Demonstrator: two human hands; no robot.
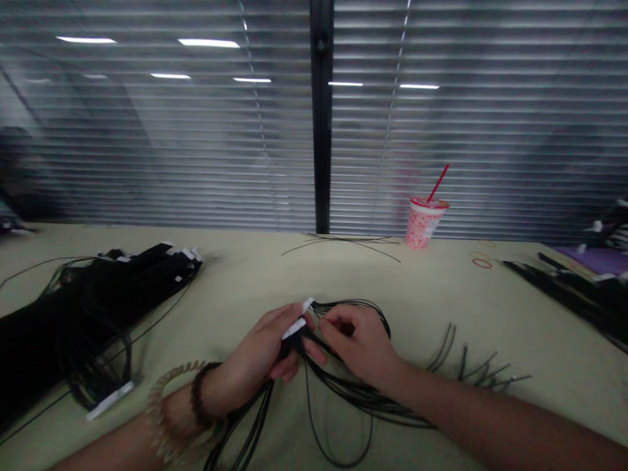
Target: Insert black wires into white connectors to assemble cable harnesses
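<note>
A bundle of thin black cables point(343, 389) with white connectors lies across the middle of the table. My left hand point(267, 343) is closed around the bundle near a white connector point(294, 328), its thumb along the top. A second small white connector point(307, 304) shows just beyond the thumb, with thin wires looping to the right. My right hand point(360, 337) is pinched beside these wires; what sits between its fingertips is too small to make out. Loose cable ends point(483, 369) fan out beyond my right forearm.
A large pile of black cables point(93, 307) covers the left side, one white connector strip point(110, 400) in front. More cables point(569, 294) lie at right. Near the window blinds stand a pink cup point(424, 226) with a straw, some loose wires point(343, 239) and rubber bands point(481, 263).
</note>
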